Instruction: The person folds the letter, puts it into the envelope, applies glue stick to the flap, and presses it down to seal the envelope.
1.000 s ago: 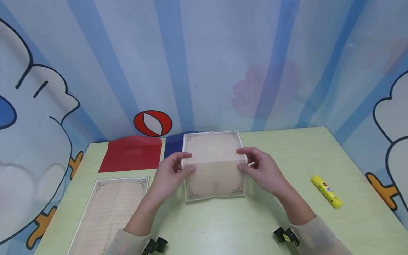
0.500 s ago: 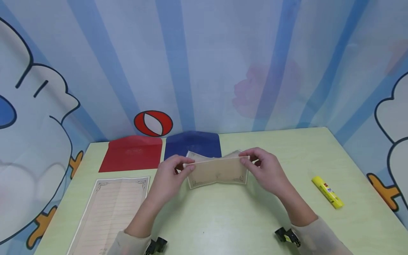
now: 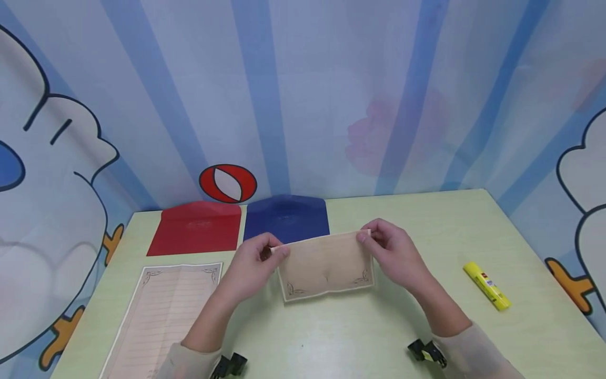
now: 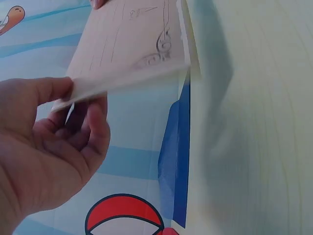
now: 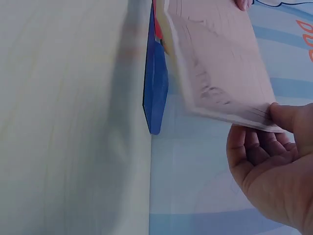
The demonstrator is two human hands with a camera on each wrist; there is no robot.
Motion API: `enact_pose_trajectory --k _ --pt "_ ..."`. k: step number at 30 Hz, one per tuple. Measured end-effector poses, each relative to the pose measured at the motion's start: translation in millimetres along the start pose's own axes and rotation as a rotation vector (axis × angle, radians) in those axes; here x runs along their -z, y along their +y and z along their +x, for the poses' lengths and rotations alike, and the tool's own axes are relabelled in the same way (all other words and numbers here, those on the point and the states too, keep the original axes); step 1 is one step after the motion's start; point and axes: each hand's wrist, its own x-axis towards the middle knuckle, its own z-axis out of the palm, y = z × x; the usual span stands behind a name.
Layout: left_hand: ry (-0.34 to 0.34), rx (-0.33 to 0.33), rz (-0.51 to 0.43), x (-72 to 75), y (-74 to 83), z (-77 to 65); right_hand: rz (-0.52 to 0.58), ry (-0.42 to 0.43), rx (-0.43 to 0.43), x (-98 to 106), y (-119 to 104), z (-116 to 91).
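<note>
A sheet of letter paper, beige with a pale border and ornate corners, is folded in half and held above the table, its fold at the top. My left hand pinches its upper left corner between thumb and fingers. At the upper right corner my right hand pinches it the same way. Ruled lines show on the paper in the left wrist view, and on the paper in the right wrist view, where its edge is blurred. Just behind the paper lies a blue envelope, partly covered.
A red envelope lies at the back left of the table. A second ruled sheet lies at the front left, partly behind my left forearm. A yellow glue stick lies on the right. A patterned curtain hangs behind.
The sheet's upper half has folded back behind the lower half, uncovering the blue envelope. The folded sheet has since tilted so its front faces the head camera more. Both hands keep their pinch.
</note>
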Motion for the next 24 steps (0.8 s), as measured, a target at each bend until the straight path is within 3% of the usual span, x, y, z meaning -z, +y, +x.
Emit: enact_pose_trajectory --k 5,12,24 --pt "-0.128 0.017 -0.079 0.0 -1.2 -0.8 0.042 -0.014 -0.014 -2 -1 -1" --pt "-0.279 -0.067 -0.027 -11.1 -1.2 0.1 0.098 -0.13 -0.018 -5 0 -3" --pt "-0.36 -0.061 -0.084 -26.5 3.0 -2.3 0.108 -0.256 -0.004 -13 -2 -5"
